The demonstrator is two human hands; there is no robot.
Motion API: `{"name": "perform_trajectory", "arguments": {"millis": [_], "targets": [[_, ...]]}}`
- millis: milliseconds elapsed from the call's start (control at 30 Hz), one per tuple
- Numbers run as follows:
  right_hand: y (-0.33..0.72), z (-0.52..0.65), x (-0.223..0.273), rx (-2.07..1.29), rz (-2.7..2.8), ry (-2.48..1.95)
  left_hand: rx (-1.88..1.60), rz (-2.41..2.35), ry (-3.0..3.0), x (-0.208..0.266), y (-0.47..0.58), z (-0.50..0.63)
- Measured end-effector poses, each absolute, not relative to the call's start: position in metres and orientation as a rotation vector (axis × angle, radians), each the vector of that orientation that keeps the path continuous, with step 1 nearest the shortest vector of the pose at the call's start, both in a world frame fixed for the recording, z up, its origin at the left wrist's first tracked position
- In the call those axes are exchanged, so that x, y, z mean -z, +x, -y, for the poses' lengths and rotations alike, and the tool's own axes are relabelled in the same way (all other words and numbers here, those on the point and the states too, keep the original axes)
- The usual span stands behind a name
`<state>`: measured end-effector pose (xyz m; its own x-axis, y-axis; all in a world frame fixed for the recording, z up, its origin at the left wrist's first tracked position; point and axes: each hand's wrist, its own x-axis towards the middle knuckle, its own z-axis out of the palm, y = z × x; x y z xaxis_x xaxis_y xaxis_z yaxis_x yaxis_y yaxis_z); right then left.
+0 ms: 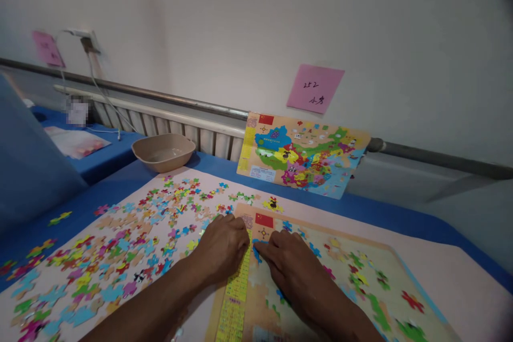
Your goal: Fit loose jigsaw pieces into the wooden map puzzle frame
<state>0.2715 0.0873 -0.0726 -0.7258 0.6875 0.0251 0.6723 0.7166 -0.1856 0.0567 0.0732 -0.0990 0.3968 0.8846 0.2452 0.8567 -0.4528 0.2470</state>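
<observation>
A map puzzle board (356,278) lies on the table, with a red flag and a few pieces set in it. My left hand (222,246) rests knuckles-up on the board's left edge, fingers curled over the yellow strip. My right hand (290,264) lies flat on the board beside it, its fingertips pressing a blue piece (256,250) near the top left corner. The two hands nearly touch. Whether my left hand holds a piece is hidden.
Many loose coloured puzzle pieces (120,246) are spread over the pink sheet to the left. A finished reference map (300,155) leans against the wall. A beige bowl (163,151) stands at the back. A pink note (315,88) is stuck on the wall.
</observation>
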Motion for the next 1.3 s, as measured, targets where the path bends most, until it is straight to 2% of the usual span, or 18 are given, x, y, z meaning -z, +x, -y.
{"name": "perform_trajectory", "arguments": {"millis": [1300], "targets": [[0.27,-0.084,0.06,-0.246,2.885,-1.2,-0.428,-1.594,2.587,0.093,0.059,-0.072]]}}
